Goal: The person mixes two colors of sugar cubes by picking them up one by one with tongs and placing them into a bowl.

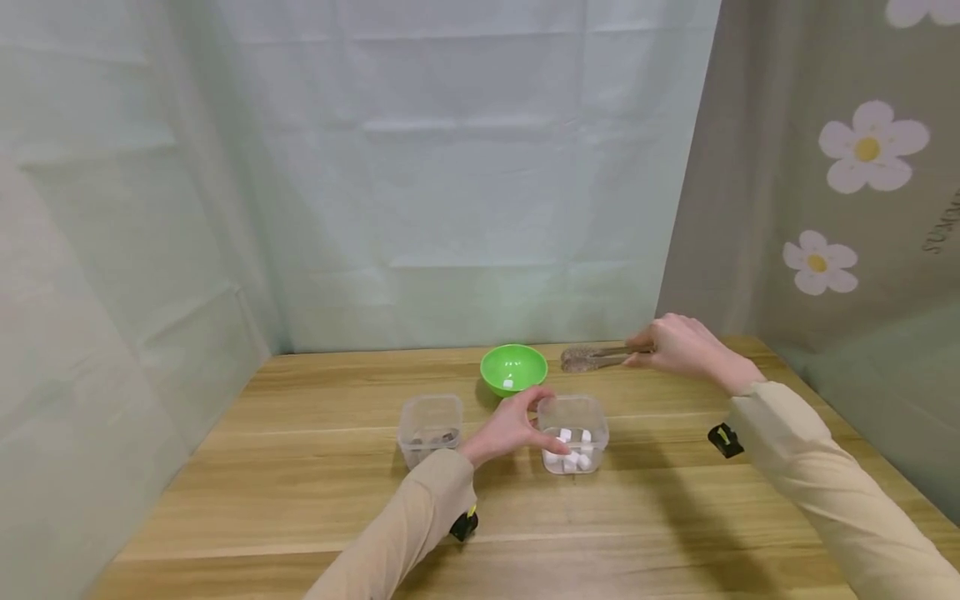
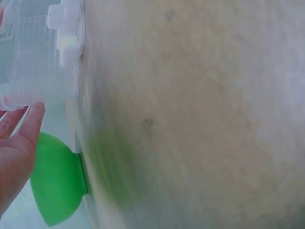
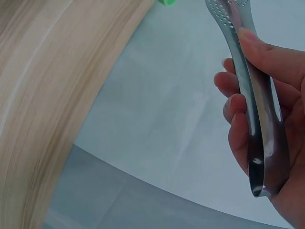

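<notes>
My left hand (image 1: 513,425) grips a clear plastic container (image 1: 592,412) from its left side, thumb at the front and fingers at the back. Several small white cubes (image 1: 572,460) lie inside it. In the left wrist view, fingertips (image 2: 34,114) meet the container's wall (image 2: 33,71). My right hand (image 1: 682,346) holds metal tongs (image 1: 592,358) over the back right of the table, their perforated tips pointing left. The right wrist view shows the thumb and fingers wrapped around the tongs' arms (image 3: 257,109). Behind the left hand stands a green bowl (image 1: 513,362) with a white piece (image 1: 507,384) inside.
A second clear container (image 1: 431,408) with dark pieces in the bottom stands left of the left hand. All of it is on a wooden table (image 1: 315,467). Pale curtains (image 1: 465,167) hang behind and at the left; a flowered cloth (image 1: 810,192) hangs at the right.
</notes>
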Motion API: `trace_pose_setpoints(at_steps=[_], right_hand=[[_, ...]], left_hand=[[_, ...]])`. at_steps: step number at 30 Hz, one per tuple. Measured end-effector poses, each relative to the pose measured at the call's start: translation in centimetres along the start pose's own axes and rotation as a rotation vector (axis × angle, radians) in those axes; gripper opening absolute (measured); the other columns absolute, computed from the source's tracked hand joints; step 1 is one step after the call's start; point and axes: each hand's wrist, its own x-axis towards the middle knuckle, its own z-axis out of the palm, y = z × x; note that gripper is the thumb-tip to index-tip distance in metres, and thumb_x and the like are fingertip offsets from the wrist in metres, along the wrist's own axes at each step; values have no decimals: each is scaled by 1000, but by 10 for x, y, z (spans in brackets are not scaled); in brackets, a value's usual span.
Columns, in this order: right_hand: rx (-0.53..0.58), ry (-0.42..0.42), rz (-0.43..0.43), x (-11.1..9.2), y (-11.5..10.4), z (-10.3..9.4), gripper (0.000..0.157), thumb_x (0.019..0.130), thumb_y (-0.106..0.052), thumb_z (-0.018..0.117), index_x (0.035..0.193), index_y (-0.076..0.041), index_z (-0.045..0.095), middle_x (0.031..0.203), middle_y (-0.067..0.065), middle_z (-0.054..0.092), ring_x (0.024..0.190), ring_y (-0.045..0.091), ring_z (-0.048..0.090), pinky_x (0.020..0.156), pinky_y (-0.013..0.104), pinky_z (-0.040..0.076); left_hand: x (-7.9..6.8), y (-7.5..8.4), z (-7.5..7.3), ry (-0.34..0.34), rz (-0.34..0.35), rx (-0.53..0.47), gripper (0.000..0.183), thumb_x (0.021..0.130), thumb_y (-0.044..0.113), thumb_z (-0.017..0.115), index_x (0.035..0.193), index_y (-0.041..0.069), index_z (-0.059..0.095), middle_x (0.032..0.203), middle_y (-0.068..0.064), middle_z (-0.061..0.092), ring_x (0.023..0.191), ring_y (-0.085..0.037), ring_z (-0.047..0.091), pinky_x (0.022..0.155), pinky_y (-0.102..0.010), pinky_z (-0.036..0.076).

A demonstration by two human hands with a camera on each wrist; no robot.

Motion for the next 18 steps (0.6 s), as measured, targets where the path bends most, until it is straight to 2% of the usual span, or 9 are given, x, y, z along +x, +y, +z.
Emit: trace_pose_setpoints(at_steps=[6,12,18], right_hand=[[14,-68,-5,-5,-7,-3,35,78,-32,70,98,-3,70,92,8,67,74,18,63,61,37,50],[12,-157,-66,-3,-14,0,24,77,-31,71,90,-11,73,80,-1,66,59,7,56,53,32,45],[-30,-200,-91,1,-22,8,20,75,-28,73,88,-13,74,83,-2,66,65,9,58,57,33,47]], left_hand=[[-1,-2,-1,-4,5,27,87,59,36,84,130,6,44,125,0,48,108,-17,46,87,-33,39],[-2,-2,-2,-1,9,19,85,59,34,84,129,6,44,125,-1,48,108,-18,46,87,-32,39],[-2,0,-2,-9,7,25,88,59,36,84,131,5,43,126,-2,47,109,-18,46,88,-33,38]])
